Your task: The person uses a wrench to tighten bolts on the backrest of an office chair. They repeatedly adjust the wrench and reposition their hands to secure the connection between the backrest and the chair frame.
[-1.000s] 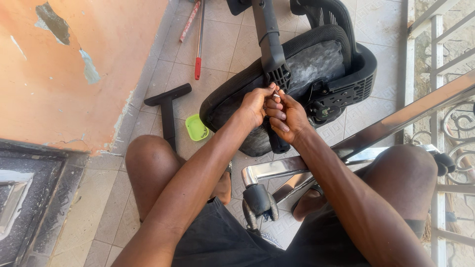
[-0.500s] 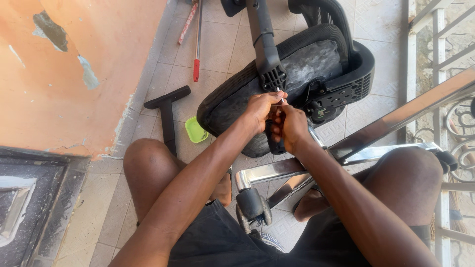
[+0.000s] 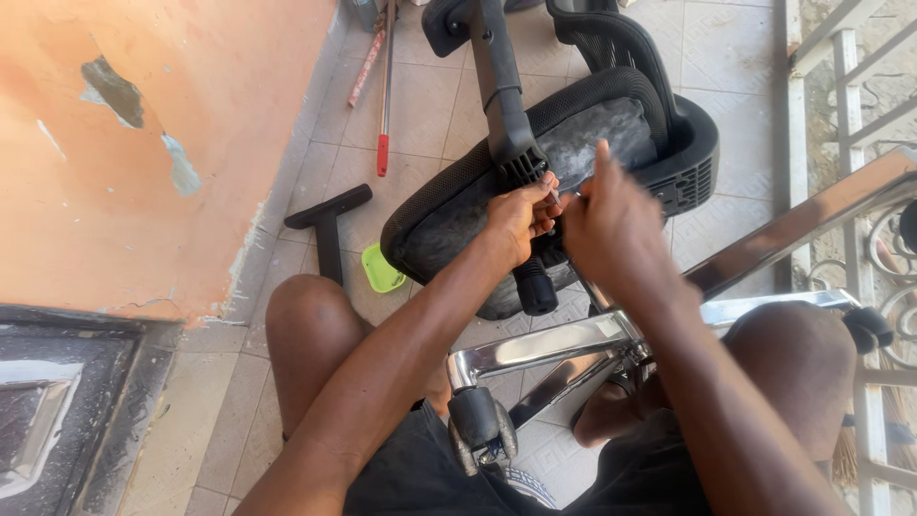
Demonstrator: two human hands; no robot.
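We count two hands at work, our left hand [image 3: 521, 215] and our right hand [image 3: 611, 225], both over one upturned black office chair seat [image 3: 573, 143]. Near us lies one chrome chair base [image 3: 573, 349], on which we can see two black casters, one near [image 3: 480, 425] and one at the far right [image 3: 867, 325]. On the tiled floor to the left we count one black T-shaped armrest [image 3: 328, 225], one small green piece [image 3: 380, 269] and two long rods [image 3: 384, 86].

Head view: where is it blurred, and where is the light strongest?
Head view: the right hand is smeared by motion blur, while the left hand and the chair seat look sharper; sun glare shines on the chrome chair base and metal railing; the orange wall is evenly lit.
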